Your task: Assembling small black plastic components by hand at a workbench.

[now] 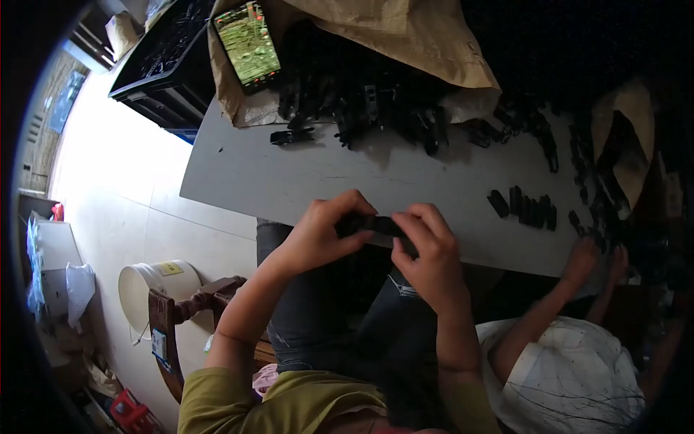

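My left hand (322, 228) and my right hand (430, 249) meet over the table's near edge. Between them they pinch a small, long black part (384, 226), apparently plastic; its exact kind is too dark to make out. The left fingers curl round one end, and the right thumb and fingers close on the other. Beyond my hands, a heap of similar black parts (370, 108) spills from a brown paper bag (412, 32) onto the grey table (253, 173). One loose black clip-like piece (291, 136) lies at the heap's left.
A short row of black pieces (531, 208) sits on the right. Nearby, another person's hands (582, 264) touch more black parts. A phone with a lit screen (248, 47) leans on the bag. Left stand a black crate (159, 94), white bucket (144, 300) and wooden chair (163, 325).
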`<action>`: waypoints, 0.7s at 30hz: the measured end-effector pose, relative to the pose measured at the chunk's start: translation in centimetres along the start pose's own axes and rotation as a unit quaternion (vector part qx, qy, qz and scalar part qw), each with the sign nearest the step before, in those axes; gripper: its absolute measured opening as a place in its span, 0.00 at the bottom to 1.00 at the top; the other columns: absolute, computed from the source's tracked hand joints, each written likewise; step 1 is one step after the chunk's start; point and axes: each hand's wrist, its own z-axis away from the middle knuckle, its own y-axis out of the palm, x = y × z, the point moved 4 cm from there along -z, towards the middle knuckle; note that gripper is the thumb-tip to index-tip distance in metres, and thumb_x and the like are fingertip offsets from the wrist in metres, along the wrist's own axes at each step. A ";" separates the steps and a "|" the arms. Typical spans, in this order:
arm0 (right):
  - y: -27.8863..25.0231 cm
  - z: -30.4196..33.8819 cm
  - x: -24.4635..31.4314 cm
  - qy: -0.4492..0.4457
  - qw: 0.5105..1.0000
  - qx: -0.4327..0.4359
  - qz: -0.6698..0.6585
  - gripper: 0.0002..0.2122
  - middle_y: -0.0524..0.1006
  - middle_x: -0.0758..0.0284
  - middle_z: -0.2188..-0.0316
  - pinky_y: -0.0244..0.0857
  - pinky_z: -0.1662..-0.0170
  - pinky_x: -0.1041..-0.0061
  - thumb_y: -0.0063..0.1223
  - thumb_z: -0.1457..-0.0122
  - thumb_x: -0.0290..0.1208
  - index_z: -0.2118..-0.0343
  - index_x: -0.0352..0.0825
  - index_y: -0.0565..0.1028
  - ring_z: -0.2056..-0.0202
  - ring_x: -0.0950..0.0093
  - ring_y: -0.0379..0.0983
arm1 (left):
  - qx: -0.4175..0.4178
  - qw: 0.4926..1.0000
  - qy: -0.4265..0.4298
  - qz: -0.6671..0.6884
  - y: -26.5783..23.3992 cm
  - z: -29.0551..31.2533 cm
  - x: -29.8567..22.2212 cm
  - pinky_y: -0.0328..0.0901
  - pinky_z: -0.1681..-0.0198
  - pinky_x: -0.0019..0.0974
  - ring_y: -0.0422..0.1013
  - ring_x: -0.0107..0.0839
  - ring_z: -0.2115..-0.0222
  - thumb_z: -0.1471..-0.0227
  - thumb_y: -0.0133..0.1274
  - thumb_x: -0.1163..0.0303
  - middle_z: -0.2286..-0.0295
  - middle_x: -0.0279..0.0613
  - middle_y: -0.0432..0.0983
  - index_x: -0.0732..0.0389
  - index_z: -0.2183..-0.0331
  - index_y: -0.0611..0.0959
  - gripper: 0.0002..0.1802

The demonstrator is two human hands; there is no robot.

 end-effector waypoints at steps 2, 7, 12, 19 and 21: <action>-0.1 0.3 0.5 -0.037 0.999 0.027 0.030 0.18 0.69 0.62 0.63 0.70 0.66 0.73 0.58 0.59 0.15 0.60 0.31 0.75 0.66 0.68 0.73 | -0.022 1.000 0.017 0.007 0.4 0.1 -0.6 0.65 0.62 0.29 0.72 0.28 0.67 0.59 0.57 0.79 0.71 0.40 0.76 0.64 0.67 0.79 0.12; -0.7 1.3 0.1 -0.023 0.999 0.007 -0.034 0.18 0.69 0.63 0.63 0.70 0.65 0.73 0.57 0.58 0.15 0.60 0.31 0.75 0.67 0.68 0.73 | -0.030 0.999 0.030 0.034 0.3 0.5 -1.0 0.65 0.62 0.29 0.72 0.28 0.67 0.60 0.56 0.80 0.71 0.40 0.77 0.65 0.67 0.79 0.12; -0.4 2.0 0.8 -0.052 0.997 -0.007 0.061 0.19 0.69 0.62 0.63 0.69 0.62 0.73 0.58 0.56 0.16 0.57 0.29 0.74 0.65 0.68 0.72 | -0.064 0.997 0.024 0.046 1.4 0.4 -0.6 0.65 0.62 0.27 0.72 0.25 0.68 0.57 0.55 0.80 0.71 0.38 0.77 0.65 0.66 0.79 0.10; -0.4 2.6 0.8 -0.035 0.997 -0.013 0.063 0.19 0.69 0.61 0.62 0.69 0.62 0.73 0.59 0.55 0.17 0.57 0.29 0.74 0.65 0.67 0.72 | -0.090 0.993 -0.012 0.070 2.9 0.5 -1.2 0.65 0.62 0.27 0.72 0.25 0.69 0.56 0.57 0.79 0.71 0.39 0.78 0.66 0.65 0.80 0.12; 0.0 3.1 0.9 -0.051 0.994 -0.044 0.086 0.19 0.69 0.61 0.62 0.69 0.63 0.71 0.59 0.55 0.17 0.56 0.29 0.74 0.65 0.66 0.72 | -0.118 0.992 0.026 -0.020 3.5 0.6 -1.9 0.66 0.61 0.27 0.73 0.26 0.68 0.57 0.58 0.79 0.70 0.40 0.78 0.66 0.65 0.80 0.13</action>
